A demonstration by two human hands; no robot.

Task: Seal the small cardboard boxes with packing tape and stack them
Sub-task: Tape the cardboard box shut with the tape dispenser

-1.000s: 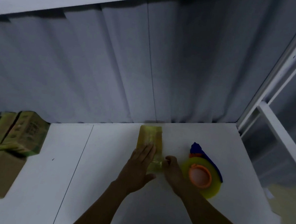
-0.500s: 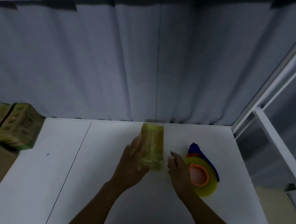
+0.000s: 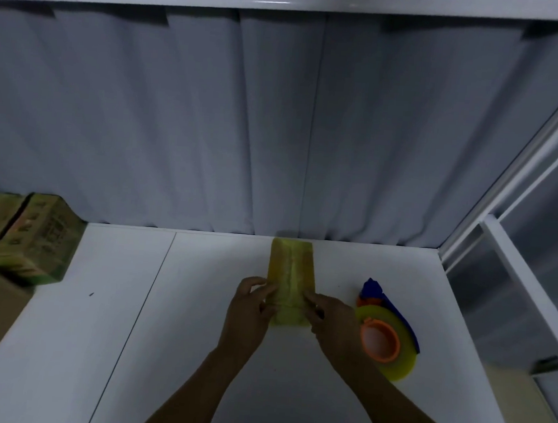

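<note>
The small yellowish tape-wrapped cardboard box (image 3: 291, 271) lies flat on the white table (image 3: 196, 337), its long axis running away from the person, glossy tape over its top. Its near end sits between the hands: the left hand (image 3: 249, 311) grips the left edge, the right hand (image 3: 332, 320) pinches the right. The stack of sealed boxes (image 3: 28, 236) stands well off leftward, nearer the left hand.

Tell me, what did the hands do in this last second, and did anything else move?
The left hand slid from the top of the small box to its left side; the right hand lifted off briefly, then returned. Both now grip its near end. The box itself, the tape dispenser and the stacked boxes at left stayed put.
</note>
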